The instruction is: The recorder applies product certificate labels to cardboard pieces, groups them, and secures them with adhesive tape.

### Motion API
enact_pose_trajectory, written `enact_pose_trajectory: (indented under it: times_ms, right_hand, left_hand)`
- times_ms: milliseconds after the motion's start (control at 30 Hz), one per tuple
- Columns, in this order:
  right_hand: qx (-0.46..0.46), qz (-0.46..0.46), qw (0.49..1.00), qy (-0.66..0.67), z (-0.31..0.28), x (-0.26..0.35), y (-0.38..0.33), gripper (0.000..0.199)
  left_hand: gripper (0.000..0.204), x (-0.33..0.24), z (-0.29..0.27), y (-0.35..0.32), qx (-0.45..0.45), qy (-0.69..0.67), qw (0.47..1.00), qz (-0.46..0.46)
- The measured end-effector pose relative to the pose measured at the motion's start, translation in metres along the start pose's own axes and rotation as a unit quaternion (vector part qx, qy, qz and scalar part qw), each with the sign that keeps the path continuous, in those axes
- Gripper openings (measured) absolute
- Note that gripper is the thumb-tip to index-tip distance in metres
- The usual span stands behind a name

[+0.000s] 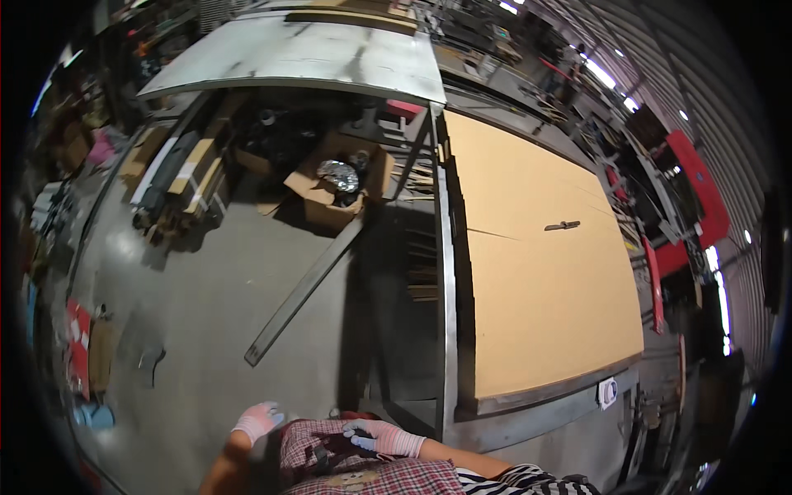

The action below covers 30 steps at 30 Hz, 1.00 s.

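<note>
Farthest left, a red flat thing (78, 342) stands well out from the left fingers, ahead of and to the left of them. A blue container (97, 417) sits left of those fingers and roughly level with them. Well ahead, leaning to their left, is a stack of long bars (186, 177).

The left hand (258, 421) wears a pinkish-white glove; its fingers look slightly apart and hold nothing visible. Ahead of these fingers, a grey metal bar (304, 289) slants off to the right, toward an open cardboard box (330, 213) with a shiny silver bundle (339, 175) inside. Beyond the box is a pale-topped table (289, 58).

The plaid apron (318, 431) is just right of the left fingers, directly in front of the body. The right hand (388, 438), in a similar glove, is over the apron, its fingers somewhat apart and pointing left; whether they touch the cloth I cannot tell.

Ahead and to the right of the right fingers, another table (528, 424) carries a tan board (544, 305). A small dark tool (563, 225) lies on that board, well apart from the fingers.
</note>
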State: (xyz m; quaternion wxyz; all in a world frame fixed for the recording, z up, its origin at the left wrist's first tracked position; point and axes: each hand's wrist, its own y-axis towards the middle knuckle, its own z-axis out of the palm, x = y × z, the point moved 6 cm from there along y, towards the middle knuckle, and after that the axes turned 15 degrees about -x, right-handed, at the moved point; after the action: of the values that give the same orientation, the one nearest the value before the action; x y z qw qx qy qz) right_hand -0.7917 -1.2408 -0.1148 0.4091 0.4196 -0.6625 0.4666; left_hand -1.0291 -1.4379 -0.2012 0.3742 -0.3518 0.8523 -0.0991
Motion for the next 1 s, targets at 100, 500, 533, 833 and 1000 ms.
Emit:
enact_pose_trajectory:
  times_ms: [100,500,533,833,1000]
  right_hand:
    - [-0.057,0.109,0.992,0.026,-0.019,0.011,0.061,0.04]
    - [-0.318,0.023,0.925,-0.206,0.099,-0.2,0.228,0.059]
    - [-0.311,-0.027,0.893,-0.324,0.109,-0.209,0.24,0.048]
    - [-0.182,0.222,0.923,-0.255,0.102,-0.214,0.309,0.033]
    - [-0.116,0.22,0.923,-0.295,0.125,-0.27,0.286,0.035]
  left_hand:
    - [0.047,0.088,-0.028,0.081,0.05,0.049,0.996,-0.049]
    - [0.046,0.316,0.076,0.451,-0.015,-0.096,0.987,-0.129]
    - [0.046,0.323,0.098,0.471,0.004,-0.1,0.987,-0.126]
    - [0.078,0.392,0.242,0.631,-0.103,0.027,0.99,-0.089]
    - [0.113,0.329,0.301,0.703,-0.068,0.049,0.991,-0.107]
